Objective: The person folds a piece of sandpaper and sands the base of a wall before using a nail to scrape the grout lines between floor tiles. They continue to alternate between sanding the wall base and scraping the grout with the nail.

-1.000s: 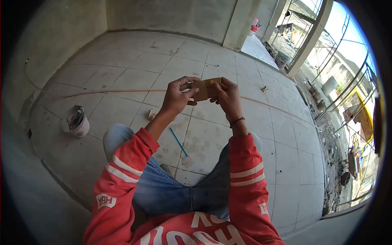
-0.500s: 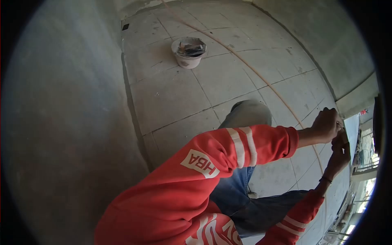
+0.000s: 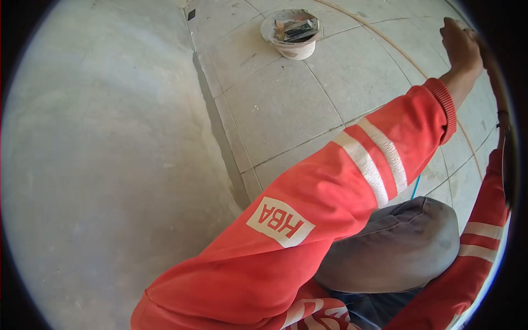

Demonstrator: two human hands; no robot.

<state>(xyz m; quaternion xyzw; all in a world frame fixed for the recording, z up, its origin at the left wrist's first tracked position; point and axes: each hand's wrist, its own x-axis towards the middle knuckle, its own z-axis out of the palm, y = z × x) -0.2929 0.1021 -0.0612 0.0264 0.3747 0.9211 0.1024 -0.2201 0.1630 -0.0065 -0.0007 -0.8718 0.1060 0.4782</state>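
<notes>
My left hand (image 3: pixel 462 50), reaching out from a red sleeve with white stripes, is at the upper right edge of the view. Its fingers are curled closed, and whatever is in them is out of sight. My right hand (image 3: pixel 485 52) is beside it, mostly lost in the dark rim of the picture, so its fingers do not show. A dark band circles my right wrist (image 3: pixel 501 114). Both hands are close together, far to the right of a dusty white bucket (image 3: pixel 298 51) that holds flat, dark-bladed tools (image 3: pixel 300 31).
Large grey floor tiles (image 3: pixel 297 104) with dark joints spread ahead. An orange hose (image 3: pixel 399 48) curves across them. A plastered wall (image 3: pixel 110 154) rises on the left. My bent knee (image 3: pixel 396 242) is below the left sleeve, near a thin blue strip (image 3: pixel 416 187).
The view has swung, so the bucket sits higher and further right. My hands, earlier seen together at the right around something small, now appear higher and partly cut off by the edge.
</notes>
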